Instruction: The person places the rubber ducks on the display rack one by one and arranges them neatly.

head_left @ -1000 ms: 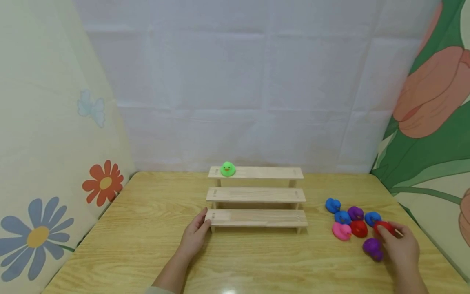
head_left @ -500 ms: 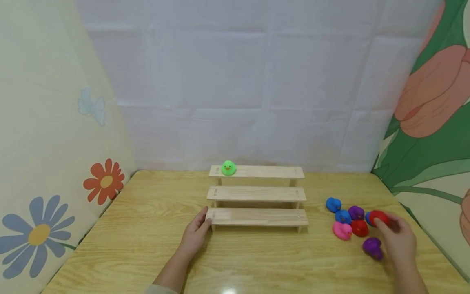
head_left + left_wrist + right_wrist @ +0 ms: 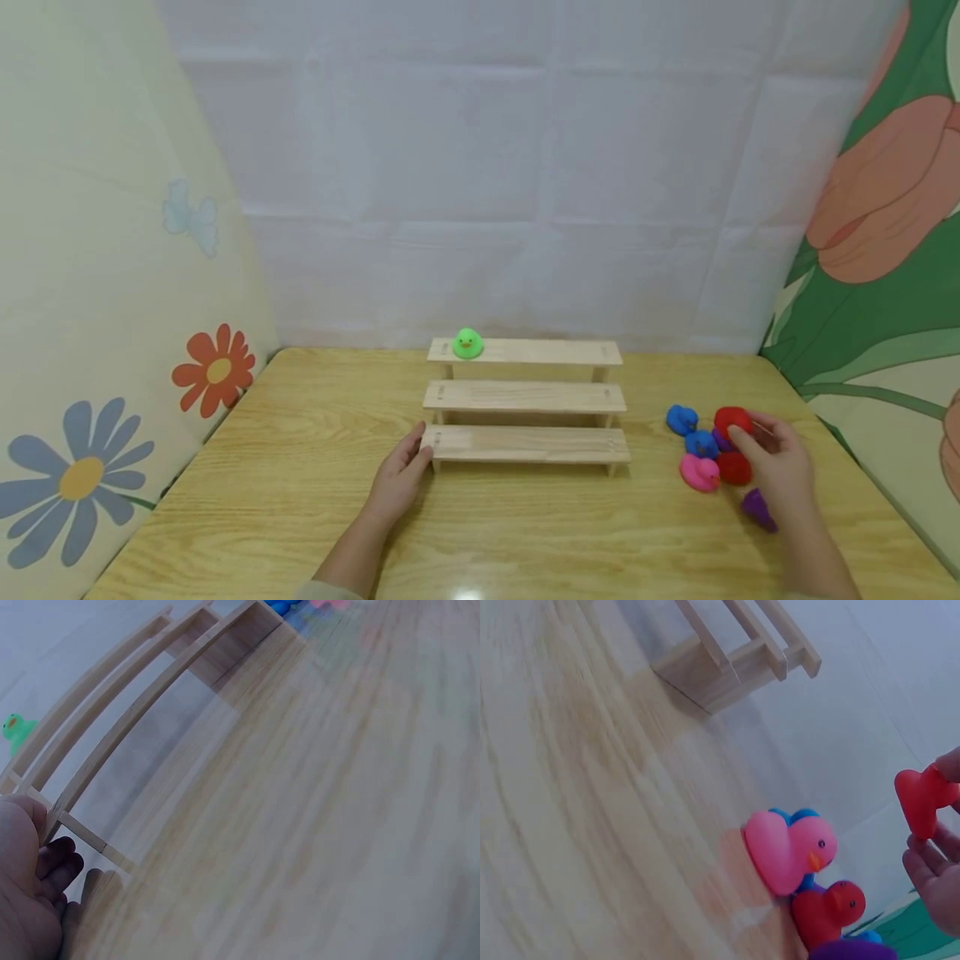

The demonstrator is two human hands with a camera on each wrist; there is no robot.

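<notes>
My right hand (image 3: pixel 782 467) pinches a red rubber duck (image 3: pixel 732 423) between thumb and fingers, held up over the other ducks at the right. In the right wrist view this red duck (image 3: pixel 921 798) is clear of the table. My left hand (image 3: pixel 399 477) grips the left end of the lowest step of a three-step wooden display stand (image 3: pixel 525 443); the left wrist view shows the thumb at the board's end and the fingers (image 3: pixel 61 866) curled beside it. A green rubber duck (image 3: pixel 467 343) sits on the top step's left end.
Near the right hand lie a pink duck (image 3: pixel 700 472), a second red duck (image 3: pixel 734 468), blue ducks (image 3: pixel 682 419) and purple ducks (image 3: pixel 759 510), partly hidden by the hand. A white cloth (image 3: pixel 487 167) hangs behind the table (image 3: pixel 300 467); flowered panels stand at both sides.
My right hand has lifted the red duck and carried it left and away from me, over the purple duck at the back. The left hand has stayed at the stand.
</notes>
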